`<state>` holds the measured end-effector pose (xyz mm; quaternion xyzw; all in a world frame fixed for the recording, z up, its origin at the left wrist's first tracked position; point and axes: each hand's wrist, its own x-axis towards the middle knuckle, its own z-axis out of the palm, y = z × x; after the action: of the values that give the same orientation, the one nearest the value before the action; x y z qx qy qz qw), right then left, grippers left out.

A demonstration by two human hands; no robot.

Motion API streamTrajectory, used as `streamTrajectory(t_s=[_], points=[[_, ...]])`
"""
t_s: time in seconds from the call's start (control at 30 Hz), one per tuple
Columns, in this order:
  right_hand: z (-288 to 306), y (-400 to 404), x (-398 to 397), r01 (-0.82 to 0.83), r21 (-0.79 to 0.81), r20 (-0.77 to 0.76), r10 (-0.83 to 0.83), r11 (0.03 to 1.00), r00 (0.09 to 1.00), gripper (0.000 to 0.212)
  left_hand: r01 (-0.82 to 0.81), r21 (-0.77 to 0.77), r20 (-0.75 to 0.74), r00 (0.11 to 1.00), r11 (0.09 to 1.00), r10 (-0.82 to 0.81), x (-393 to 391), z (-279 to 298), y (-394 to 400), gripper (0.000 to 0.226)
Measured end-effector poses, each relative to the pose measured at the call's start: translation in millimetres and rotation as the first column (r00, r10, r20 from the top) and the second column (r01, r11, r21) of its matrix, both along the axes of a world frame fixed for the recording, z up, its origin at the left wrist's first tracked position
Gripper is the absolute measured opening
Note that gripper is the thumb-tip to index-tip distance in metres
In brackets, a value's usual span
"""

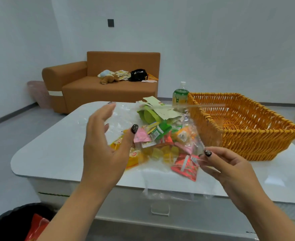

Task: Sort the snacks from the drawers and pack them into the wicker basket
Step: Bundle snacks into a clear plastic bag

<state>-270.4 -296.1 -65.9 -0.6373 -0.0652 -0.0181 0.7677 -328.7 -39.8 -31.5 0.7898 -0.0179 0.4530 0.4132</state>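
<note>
While left hand [105, 145] spread, right hand [230, 164] pinches clear bag [211, 134].

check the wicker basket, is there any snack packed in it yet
No, the wicker basket shows only bare weave inside, while the snacks lie piled on the table beside it.

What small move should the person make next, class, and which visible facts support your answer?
Probably lower the open left hand onto the snack pile and pick up one packet. The wicker basket looks empty, the snacks lie heaped on the table, and the right hand pinches only a clear plastic bag.
</note>
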Motion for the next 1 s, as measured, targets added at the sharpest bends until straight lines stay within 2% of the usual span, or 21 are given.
streamTrajectory(t_s=[0.07, 0.1, 0.17, 0.23, 0.33, 0.37, 0.4, 0.43, 0.47, 0.5, 0.53, 0.57, 0.63, 0.7, 0.77, 0.83, 0.93, 1.0], points=[[-2, -5, 2, -0.05, 0.153, -0.062, 0.06, 0.987, 0.996, 0.042, 0.14, -0.183, -0.114, 0.98, 0.973, -0.162, 1, -12, -1, 0.063], [-4, -4, 2, -0.073, 0.191, -0.084, 0.09, 0.979, 0.992, 0.045, 0.221, -0.313, -0.199, 0.936, 0.924, -0.291, 4, -17, -2, 0.065], [-12, 0, 2, -0.082, 0.207, -0.144, 0.113, 0.975, 0.983, 0.035, 0.306, -0.518, -0.34, 0.783, 0.798, -0.521, 9, -28, -5, 0.066], [-19, 7, 1, -0.079, 0.166, -0.214, 0.114, 0.983, 0.97, 0.032, 0.32, -0.577, -0.428, 0.665, 0.752, -0.612, 14, -39, -8, 0.055], [-28, 12, 3, -0.062, -0.008, -0.239, 0.058, 0.998, 0.969, 0.038, 0.319, -0.583, -0.457, 0.632, 0.747, -0.626, 16, -46, -9, 0.032], [-29, 11, 5, 0.002, -0.151, -0.179, -0.03, 0.989, 0.983, 0.041, 0.315, -0.573, -0.468, 0.631, 0.757, -0.618, 16, -48, -7, 0.028], [-29, 9, 6, 0.116, -0.314, -0.054, -0.14, 0.942, 0.989, 0.047, 0.31, -0.556, -0.492, 0.625, 0.771, -0.606, 16, -50, -4, 0.026], [-28, 7, 6, 0.245, -0.429, 0.131, -0.208, 0.869, 0.969, 0.054, 0.308, -0.533, -0.524, 0.611, 0.788, -0.593, 16, -52, -2, 0.024], [-26, 5, 5, 0.357, -0.478, 0.34, -0.206, 0.803, 0.918, 0.056, 0.309, -0.509, -0.562, 0.587, 0.803, -0.582, 16, -53, 0, 0.023], [-25, 4, 5, 0.414, -0.485, 0.502, -0.142, 0.77, 0.853, 0.054, 0.319, -0.486, -0.601, 0.553, 0.814, -0.576, 15, -56, 2, 0.022], [-25, 5, 4, 0.408, -0.507, 0.589, -0.04, 0.759, 0.807, 0.047, 0.337, -0.465, -0.639, 0.512, 0.819, -0.574, 15, -58, 3, 0.021], [-26, 8, 2, 0.358, -0.553, 0.61, 0.073, 0.753, 0.789, 0.041, 0.359, -0.446, -0.673, 0.469, 0.82, -0.571, 14, -59, 4, 0.021], [-32, 18, 0, 0.202, -0.676, 0.505, 0.246, 0.709, 0.827, 0.04, 0.402, -0.42, -0.721, 0.397, 0.814, -0.568, 12, -62, 4, 0.02], [-39, 27, -1, 0.014, -0.762, 0.299, 0.333, 0.647, 0.894, 0.05, 0.442, -0.392, -0.751, 0.353, 0.807, -0.559, 12, -62, 6, 0.021], [-41, 32, 0, -0.186, -0.728, 0.08, 0.352, 0.66, 0.932, 0.052, 0.456, -0.385, -0.762, 0.333, 0.802, -0.555, 11, -62, 8, 0.022], [-40, 34, 3, -0.32, -0.626, -0.053, 0.371, 0.711, 0.927, 0.043, 0.435, -0.397, -0.756, 0.344, 0.808, -0.557, 12, -63, 11, 0.023], [-36, 35, 5, -0.377, -0.53, -0.13, 0.367, 0.759, 0.921, 0.023, 0.368, -0.405, -0.747, 0.394, 0.837, -0.535, 11, -65, 21, 0.029], [-30, 34, 6, -0.316, -0.462, -0.142, 0.282, 0.828, 0.949, 0.012, 0.311, -0.431, -0.74, 0.415, 0.847, -0.529, 10, -68, 30, 0.043]])
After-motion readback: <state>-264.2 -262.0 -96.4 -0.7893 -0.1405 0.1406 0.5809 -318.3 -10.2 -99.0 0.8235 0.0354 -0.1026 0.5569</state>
